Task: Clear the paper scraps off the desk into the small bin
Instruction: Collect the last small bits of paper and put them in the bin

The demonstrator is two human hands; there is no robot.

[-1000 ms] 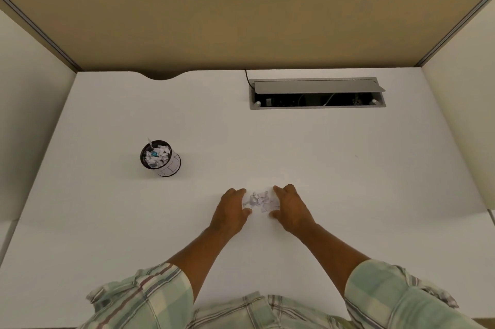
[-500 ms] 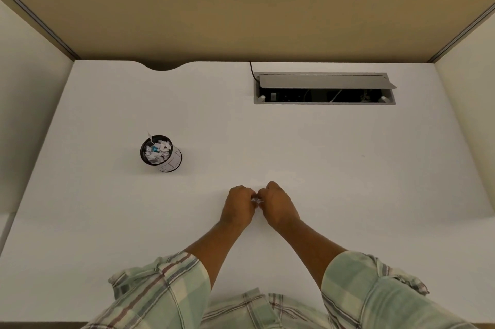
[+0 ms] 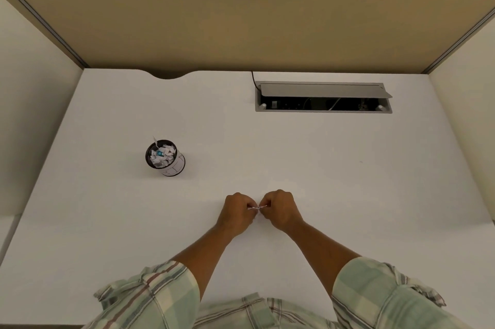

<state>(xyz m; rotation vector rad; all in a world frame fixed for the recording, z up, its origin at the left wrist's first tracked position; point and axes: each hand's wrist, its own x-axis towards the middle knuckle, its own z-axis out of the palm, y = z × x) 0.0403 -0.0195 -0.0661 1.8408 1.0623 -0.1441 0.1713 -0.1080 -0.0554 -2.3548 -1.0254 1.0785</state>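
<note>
One white tabletop (image 3: pixel 321 168) fills most of the view, walled at the back by a tan partition (image 3: pixel 241 20) and flanked by pale side panels. Set into the tabletop at the far right is a long grey cable tray (image 3: pixel 324 97) with its lid propped up and dark wiring visible inside; a thin black cord runs out of its left corner toward the partition. A shallow curved notch is cut into the tabletop's back edge to the left of it.

Two bare forearms reach in from the bottom, coming out of rolled plaid sleeves (image 3: pixel 160 291). The left hand (image 3: pixel 237 212) and the right hand (image 3: pixel 280 209) sit side by side in the near middle of the tabletop, both curled into loose fists with knuckles facing away, almost touching. Between them, pinched by the fingertips of both hands, a small bunch of paper scraps (image 3: pixel 255 207) shows as a thin white sliver; most of it is hidden inside the fists.

The small bin (image 3: pixel 171 166), a dark-rimmed round cup with a pale side, stands upright well apart from the hands, off to the far left of them. It is heaped with crumpled white scraps, one bit with a blue mark, and one strip pokes up over the rim.
</note>
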